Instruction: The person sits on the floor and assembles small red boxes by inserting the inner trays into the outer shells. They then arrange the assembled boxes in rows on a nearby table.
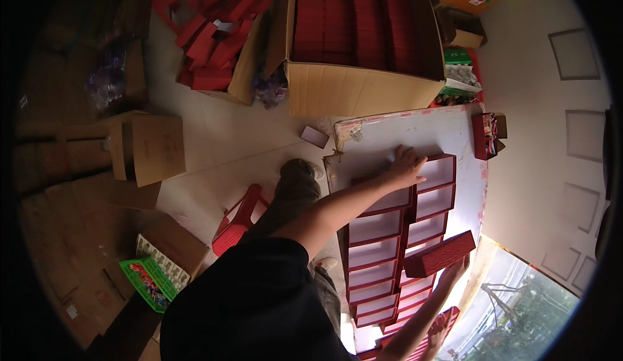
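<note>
My left hand point(407, 168) rests over the far end of two columns of open red boxes with white insides, its fingers apart and touching the edge of an open box point(438, 171). A longish red box point(441, 254) with a textured face is tilted above the right column. My right hand point(457, 269) grips this box at its right end, with part of the fingers hidden behind it. The rows of boxes point(374, 252) lie on a pale tabletop point(383, 131). Another hand point(439, 335), apparently a co-worker's, is by a red striped item point(452, 315) near the lower edge.
Beyond the table stands a large carton point(363, 88) packed with red boxes. Left of it, a smaller carton point(243, 79) overflows with red pieces. A small red box point(481, 137) sits at the table's right edge. A red stool point(237, 221) and a green basket point(148, 283) are at left.
</note>
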{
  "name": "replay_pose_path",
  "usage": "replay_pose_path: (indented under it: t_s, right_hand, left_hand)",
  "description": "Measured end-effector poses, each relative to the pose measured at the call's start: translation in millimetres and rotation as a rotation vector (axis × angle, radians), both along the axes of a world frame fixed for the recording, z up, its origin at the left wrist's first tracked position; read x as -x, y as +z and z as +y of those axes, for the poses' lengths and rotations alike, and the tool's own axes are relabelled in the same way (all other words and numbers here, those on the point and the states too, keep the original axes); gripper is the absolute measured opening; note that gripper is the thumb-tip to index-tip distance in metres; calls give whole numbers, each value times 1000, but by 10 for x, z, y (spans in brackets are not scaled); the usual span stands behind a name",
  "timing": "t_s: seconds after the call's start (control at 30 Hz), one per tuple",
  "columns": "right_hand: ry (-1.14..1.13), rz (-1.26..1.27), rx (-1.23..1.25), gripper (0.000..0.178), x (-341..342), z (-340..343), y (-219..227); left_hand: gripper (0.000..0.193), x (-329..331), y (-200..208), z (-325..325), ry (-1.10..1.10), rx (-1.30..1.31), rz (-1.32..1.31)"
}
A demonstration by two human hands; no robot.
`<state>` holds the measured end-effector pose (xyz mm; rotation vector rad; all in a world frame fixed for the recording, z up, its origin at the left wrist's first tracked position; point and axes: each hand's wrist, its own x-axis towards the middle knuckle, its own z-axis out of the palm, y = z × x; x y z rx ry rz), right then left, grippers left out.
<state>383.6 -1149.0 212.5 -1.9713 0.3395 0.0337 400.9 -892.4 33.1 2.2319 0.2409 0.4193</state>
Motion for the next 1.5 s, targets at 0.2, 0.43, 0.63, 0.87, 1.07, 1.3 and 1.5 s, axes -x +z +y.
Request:
replay_pose_path:
  t_s: [0.2,0.43,0.63,0.87,1.07,1.3,1.5]
  right_hand:
    - [448,9,216,21,728,596,22]
    - [405,17,344,22,671,1899,-154]
    - [395,-35,634,23,191,2752,-795]
    - [296,56,869,18,-105,2761,-1075]
    - [64,78,645,23,83,2621,-1252]
    - [208,-289,378,20,1111,3230,-1007]
    - [835,221,103,21,2658,3447,-1368]
  left_hand:
    - [67,94,136,23,-147,146,204]
    - [27,1060,47,1196,-152,999,21]
    - [26,2617,-447,2810,-13,850,377]
    - [44,3940,-781,4353,-532,-237,1438]
    - [41,3447,-708,4096,-504,-49,1165]
    - [34,2597,-362,2969,-533,480,814]
    - [44,2400,-234,2897,-463,49,455]
